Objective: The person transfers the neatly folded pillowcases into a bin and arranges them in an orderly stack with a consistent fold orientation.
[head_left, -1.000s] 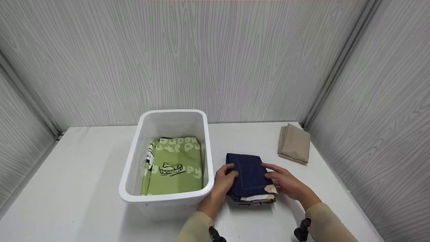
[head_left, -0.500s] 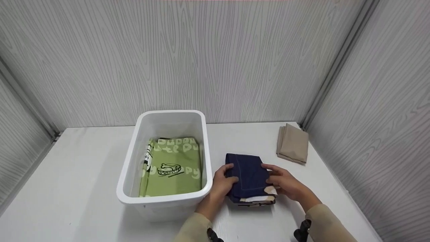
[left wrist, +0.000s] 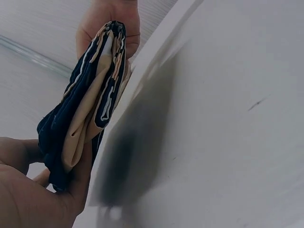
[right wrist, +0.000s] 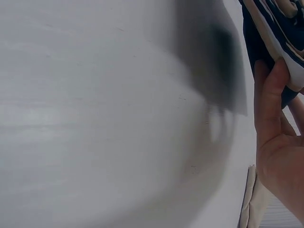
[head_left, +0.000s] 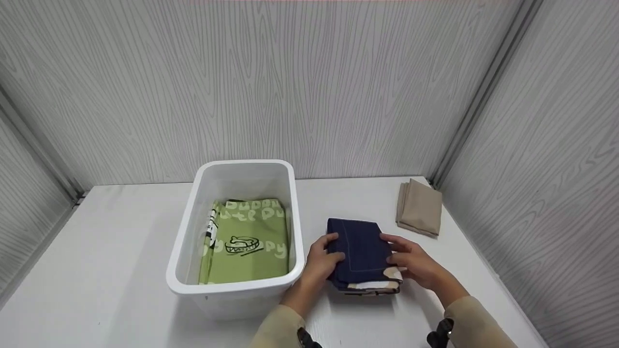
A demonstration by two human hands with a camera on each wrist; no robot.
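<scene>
A folded navy cloth [head_left: 361, 251] with white and tan print along its near edge is between my two hands in the head view. My left hand [head_left: 319, 262] grips its left side, thumb on top and fingers around the edge. On the opposite side my right hand [head_left: 417, 265] pinches it, with part of the fingers underneath. Seen edge-on in the left wrist view, the navy cloth [left wrist: 83, 109] shows several stacked layers. A dark shadow lies beside it on the white table. In the right wrist view, the fingers [right wrist: 270, 99] of my right hand press against the layers.
A white plastic tub [head_left: 237, 285] stands just left of my left hand, with a folded green printed cloth [head_left: 251, 263] inside. A folded beige cloth [head_left: 421, 209] lies at the back right of the white table [head_left: 130, 241]. Grey wood-grain panels [head_left: 309, 87] enclose the back and sides.
The navy cloth and both hands have shifted slightly to the right and up in the head view. The grip looks the same, and the view itself has drifted a little.
</scene>
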